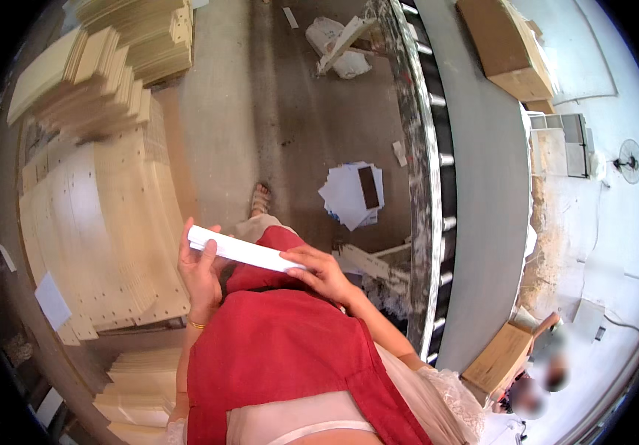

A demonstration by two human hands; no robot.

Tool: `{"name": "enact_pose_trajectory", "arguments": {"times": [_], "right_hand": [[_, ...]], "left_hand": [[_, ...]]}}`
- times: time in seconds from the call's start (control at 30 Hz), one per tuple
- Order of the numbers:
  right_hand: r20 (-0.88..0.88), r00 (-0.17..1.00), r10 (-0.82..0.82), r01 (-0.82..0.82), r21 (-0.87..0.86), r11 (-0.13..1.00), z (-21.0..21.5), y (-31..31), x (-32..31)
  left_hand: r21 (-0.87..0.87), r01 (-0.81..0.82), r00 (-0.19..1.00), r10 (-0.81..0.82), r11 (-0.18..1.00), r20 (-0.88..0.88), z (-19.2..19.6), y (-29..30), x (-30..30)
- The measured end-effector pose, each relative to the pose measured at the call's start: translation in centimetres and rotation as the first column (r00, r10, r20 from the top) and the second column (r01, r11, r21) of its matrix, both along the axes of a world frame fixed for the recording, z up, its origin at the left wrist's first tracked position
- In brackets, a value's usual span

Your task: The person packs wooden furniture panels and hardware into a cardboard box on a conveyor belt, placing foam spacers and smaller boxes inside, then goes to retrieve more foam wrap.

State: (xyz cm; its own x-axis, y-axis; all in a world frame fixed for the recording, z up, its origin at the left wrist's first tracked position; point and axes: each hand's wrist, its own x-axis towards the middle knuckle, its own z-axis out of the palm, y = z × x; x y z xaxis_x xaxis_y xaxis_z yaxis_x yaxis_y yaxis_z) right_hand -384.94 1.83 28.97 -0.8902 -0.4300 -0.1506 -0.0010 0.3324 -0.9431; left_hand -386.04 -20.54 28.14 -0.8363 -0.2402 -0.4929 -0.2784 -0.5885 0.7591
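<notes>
Both my hands hold a long, flat white bundle (249, 253) in front of my red apron; it looks like folded paper or a stack of white strips. My left hand (200, 271) grips its left end, with the thumb on top and the fingers behind. At the other end, my right hand (321, 273) closes round it, fingers over the top edge. The bundle tilts slightly, its left end farther from me. What lies on its far side is hidden.
Stacked wooden boards (104, 222) stand at my left, with more boards (74, 74) piled farther off. A roller conveyor (442, 222) runs along my right. White sheets (345, 196) lie on the floor ahead. Cardboard boxes (508, 55) sit beyond the conveyor; people are at lower right.
</notes>
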Motion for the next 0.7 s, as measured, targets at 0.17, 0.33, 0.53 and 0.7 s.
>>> {"name": "enact_pose_trajectory", "arguments": {"times": [0.17,0.33,0.53,0.7], "right_hand": [[-0.01,0.987,0.158,-0.158,-0.016,0.987,1.8,0.3,-18.7],[-0.106,0.956,0.272,-0.245,0.214,0.946,0.2,-1.5,-34.9],[0.062,0.964,0.258,-0.265,0.179,0.948,-4.9,-2.6,-53.8],[0.413,0.911,-0.007,0.002,0.012,1.0,-12.6,2.0,-66.0]], "left_hand": [[0.009,-0.171,0.985,0.17,0.985,0.04,1.1,-0.2,-14.6],[0.024,-0.286,0.953,0.282,0.958,0.107,-1.4,-1.5,-29.8],[-0.036,-0.091,0.969,0.097,0.995,0.229,-5.5,-3.2,-50.3],[-0.3,-0.115,0.897,0.228,0.947,0.379,-7.9,-3.7,-60.2]]}}
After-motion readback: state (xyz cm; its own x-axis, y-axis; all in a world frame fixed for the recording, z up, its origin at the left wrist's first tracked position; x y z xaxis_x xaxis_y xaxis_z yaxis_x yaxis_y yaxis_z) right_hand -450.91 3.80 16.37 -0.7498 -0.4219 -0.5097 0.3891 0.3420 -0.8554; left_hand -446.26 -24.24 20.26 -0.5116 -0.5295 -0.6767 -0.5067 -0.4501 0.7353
